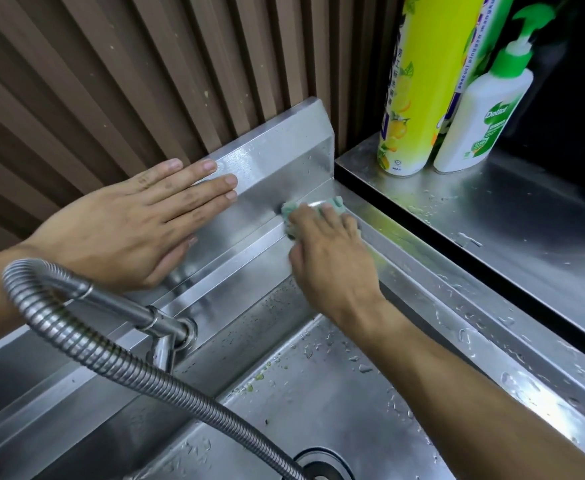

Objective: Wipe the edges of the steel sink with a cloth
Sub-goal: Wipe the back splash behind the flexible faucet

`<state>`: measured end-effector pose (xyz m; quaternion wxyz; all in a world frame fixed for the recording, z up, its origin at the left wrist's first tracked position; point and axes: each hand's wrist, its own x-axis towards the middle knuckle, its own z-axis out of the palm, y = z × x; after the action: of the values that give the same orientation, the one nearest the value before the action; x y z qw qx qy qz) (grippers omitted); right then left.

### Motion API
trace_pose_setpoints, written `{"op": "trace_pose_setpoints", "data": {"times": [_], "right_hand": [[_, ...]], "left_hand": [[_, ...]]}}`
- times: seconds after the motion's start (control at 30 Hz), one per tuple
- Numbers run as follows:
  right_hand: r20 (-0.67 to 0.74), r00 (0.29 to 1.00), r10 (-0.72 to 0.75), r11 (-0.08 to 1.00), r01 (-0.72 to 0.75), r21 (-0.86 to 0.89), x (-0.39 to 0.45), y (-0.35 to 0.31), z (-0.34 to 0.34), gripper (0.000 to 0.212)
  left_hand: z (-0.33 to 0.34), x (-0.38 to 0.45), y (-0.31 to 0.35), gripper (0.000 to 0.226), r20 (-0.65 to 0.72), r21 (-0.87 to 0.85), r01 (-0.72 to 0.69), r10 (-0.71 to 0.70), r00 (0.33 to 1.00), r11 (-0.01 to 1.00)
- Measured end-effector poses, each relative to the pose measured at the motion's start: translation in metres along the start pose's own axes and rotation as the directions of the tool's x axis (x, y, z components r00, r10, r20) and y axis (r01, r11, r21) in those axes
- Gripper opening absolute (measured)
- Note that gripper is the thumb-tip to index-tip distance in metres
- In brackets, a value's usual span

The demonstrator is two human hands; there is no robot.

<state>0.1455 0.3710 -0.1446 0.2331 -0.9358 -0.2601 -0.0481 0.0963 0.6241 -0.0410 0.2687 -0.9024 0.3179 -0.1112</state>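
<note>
Green cloth (313,211), soft, light and likely damp, sits bunched at the sink (433,271) rim's back corner. My right hand (329,258) fingers curl over it; left hand (124,230) fingers lie flat on the splashback (284,157). I judge top-down pressure grips best.

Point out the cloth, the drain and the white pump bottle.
cloth (301,206): head view, its green edge past the fingertips.
drain (322,466): head view, its dark ring.
pump bottle (485,123): head view, its white body.
</note>
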Motion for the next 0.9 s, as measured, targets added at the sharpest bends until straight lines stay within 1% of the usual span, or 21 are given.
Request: {"op": "trace_pose_setpoints", "data": {"times": [0.03, 0.07, 0.1, 0.13, 0.17, 0.2, 0.23, 0.27, 0.3, 0.33, 0.37, 0.43, 0.5, 0.57, 0.67, 0.7, 0.73, 0.77, 0.8, 0.87, 0.9], "right_hand": [[-0.050, 0.997, 0.066, 0.997, -0.063, 0.051, 0.005, -0.002, -0.004, 0.027], [-0.119, 0.983, 0.143, 0.980, -0.124, 0.153, 0.008, -0.002, -0.009, 0.025], [-0.196, 0.949, 0.248, 0.936, -0.183, 0.300, 0.010, -0.003, -0.015, 0.027], [-0.273, 0.892, 0.360, 0.853, -0.196, 0.484, 0.013, -0.007, -0.022, 0.030], [-0.345, 0.830, 0.438, 0.762, -0.139, 0.633, 0.015, -0.012, -0.026, 0.033], [-0.414, 0.793, 0.446, 0.721, -0.045, 0.691, 0.020, -0.020, -0.026, 0.035], [-0.467, 0.803, 0.371, 0.730, 0.059, 0.681, 0.027, -0.030, -0.023, 0.039], [-0.489, 0.839, 0.240, 0.752, 0.157, 0.640, 0.035, -0.042, -0.017, 0.044], [-0.471, 0.876, 0.103, 0.774, 0.227, 0.591, 0.042, -0.051, -0.008, 0.048], [-0.438, 0.899, 0.005, 0.791, 0.264, 0.551, 0.050, -0.055, 0.002, 0.050], [-0.418, 0.907, -0.044, 0.807, 0.279, 0.520, 0.058, -0.053, 0.010, 0.051], [-0.454, 0.890, -0.039, 0.831, 0.281, 0.480, 0.074, -0.037, 0.014, 0.051], [-0.495, 0.866, 0.068, 0.821, 0.234, 0.521, 0.088, -0.021, 0.007, 0.050], [-0.512, 0.825, 0.238, 0.778, 0.153, 0.609, 0.103, -0.013, -0.001, 0.047], [-0.385, 0.750, 0.538, 0.582, 0.001, 0.813, 0.111, -0.018, -0.008, 0.050], [-0.368, 0.733, 0.572, 0.562, -0.024, 0.827, 0.106, -0.023, -0.006, 0.053], [-0.387, 0.747, 0.541, 0.587, -0.005, 0.810, 0.095, -0.031, -0.001, 0.054], [-0.427, 0.787, 0.444, 0.633, 0.062, 0.772, 0.081, -0.042, 0.007, 0.054], [-0.463, 0.833, 0.302, 0.683, 0.149, 0.715, 0.066, -0.053, 0.018, 0.054], [-0.413, 0.910, 0.033, 0.713, 0.268, 0.648, 0.037, -0.071, 0.038, 0.059], [-0.379, 0.924, -0.060, 0.722, 0.302, 0.623, 0.029, -0.072, 0.044, 0.062]], "left_hand": [[0.000, 0.000, 0.000, 0.066, 0.002, 0.001, 0.002, -0.002, 1.000, 1.000], [-0.001, 0.000, 0.001, 0.066, 0.005, 0.002, 0.003, -0.003, 1.000, 1.000], [-0.001, 0.000, 0.001, 0.066, 0.005, 0.001, 0.003, -0.003, 1.000, 1.000], [-0.001, 0.000, 0.001, 0.066, 0.002, -0.001, 0.004, -0.004, 1.000, 1.000], [-0.001, 0.000, 0.001, 0.066, -0.005, -0.004, 0.007, -0.007, 1.000, 1.000], [0.000, 0.000, 0.001, 0.065, -0.012, -0.010, 0.009, -0.009, 1.000, 1.000], [0.001, -0.001, 0.001, 0.065, -0.019, -0.017, 0.010, -0.011, 1.000, 1.000], [0.002, -0.001, 0.001, 0.065, -0.026, -0.024, 0.009, -0.010, 1.000, 1.000], [0.003, -0.002, 0.001, 0.064, -0.034, -0.029, 0.006, -0.007, 0.999, 1.000], [0.004, -0.003, 0.001, 0.064, -0.042, -0.033, -0.001, 0.000, 0.999, 0.999], [0.005, -0.004, 0.001, 0.063, -0.047, -0.034, -0.005, 0.004, 0.999, 0.999], [0.007, -0.005, 0.000, 0.063, -0.049, -0.043, -0.005, 0.003, 0.999, 0.999], [0.006, -0.005, 0.000, 0.062, -0.039, -0.059, 0.002, -0.004, 0.999, 0.998], [0.006, -0.005, 0.001, 0.062, -0.031, -0.067, 0.006, -0.008, 0.999, 0.998], [0.004, -0.004, 0.001, 0.061, -0.039, -0.072, 0.014, -0.017, 0.999, 0.997], [0.003, -0.003, 0.002, 0.061, -0.047, -0.067, 0.023, -0.026, 0.999, 0.998], [0.003, -0.003, 0.002, 0.062, -0.057, -0.059, 0.035, -0.038, 0.998, 0.998], [0.002, -0.002, 0.003, 0.063, -0.074, -0.046, 0.050, -0.054, 0.996, 0.998], [0.001, -0.001, 0.004, 0.065, -0.096, -0.027, 0.069, -0.071, 0.993, 0.997], [-0.001, 0.000, 0.004, 0.067, -0.146, 0.003, 0.099, -0.098, 0.984, 0.995], [-0.002, -0.001, 0.005, 0.068, -0.163, 0.011, 0.104, -0.101, 0.981, 0.994]]}}
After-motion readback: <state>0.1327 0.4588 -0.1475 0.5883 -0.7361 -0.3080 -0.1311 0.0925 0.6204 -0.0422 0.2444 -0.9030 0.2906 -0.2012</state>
